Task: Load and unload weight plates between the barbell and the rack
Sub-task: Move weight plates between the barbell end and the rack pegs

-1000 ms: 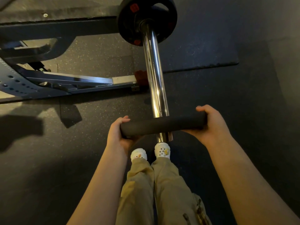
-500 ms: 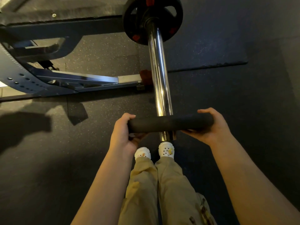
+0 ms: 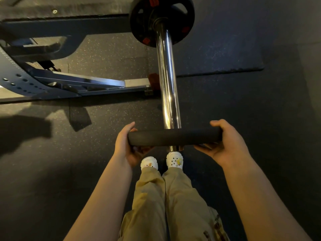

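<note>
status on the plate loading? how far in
Done: one plate with red marks already sits far up the chrome barbell sleeve. In hand: left hand and right hand grip a second black plate, threaded on near the sleeve's end. Left: slide it up against the first. The rack's plate storage is not in view.

The person is wearing loose khaki cargo trousers [image 3: 166,202] and white perforated clogs [image 3: 174,160] carrying small yellow charms; both forearms are showing bare, without sleeves.
</note>
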{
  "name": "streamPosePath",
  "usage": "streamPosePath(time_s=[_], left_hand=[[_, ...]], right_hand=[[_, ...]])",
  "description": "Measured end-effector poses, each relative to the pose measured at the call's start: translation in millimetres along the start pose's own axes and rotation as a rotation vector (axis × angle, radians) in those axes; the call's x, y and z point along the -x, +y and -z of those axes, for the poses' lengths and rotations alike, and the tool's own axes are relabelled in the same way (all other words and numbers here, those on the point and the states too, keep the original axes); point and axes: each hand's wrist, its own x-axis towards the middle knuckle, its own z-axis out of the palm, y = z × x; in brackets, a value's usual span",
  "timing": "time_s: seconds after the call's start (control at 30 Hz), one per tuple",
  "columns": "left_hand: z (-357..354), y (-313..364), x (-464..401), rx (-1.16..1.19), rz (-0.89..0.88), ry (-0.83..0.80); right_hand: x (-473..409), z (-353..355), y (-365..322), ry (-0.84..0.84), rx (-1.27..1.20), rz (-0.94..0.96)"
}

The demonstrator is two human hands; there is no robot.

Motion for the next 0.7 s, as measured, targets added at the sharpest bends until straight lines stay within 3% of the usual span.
streamPosePath(time_s=[0.5,0.7], left_hand=[[-4.2,-3.9,12.7,0.066,-0.077,0.030],[0.4,-3.0,6.1,0.028,-0.044,0.052]], right_hand=[[-6.0,-8.2,-11.7,-0.044,0.006,-0.079],[2.4,-4.3,-2.5,0.011,-0.082,-0.051]])
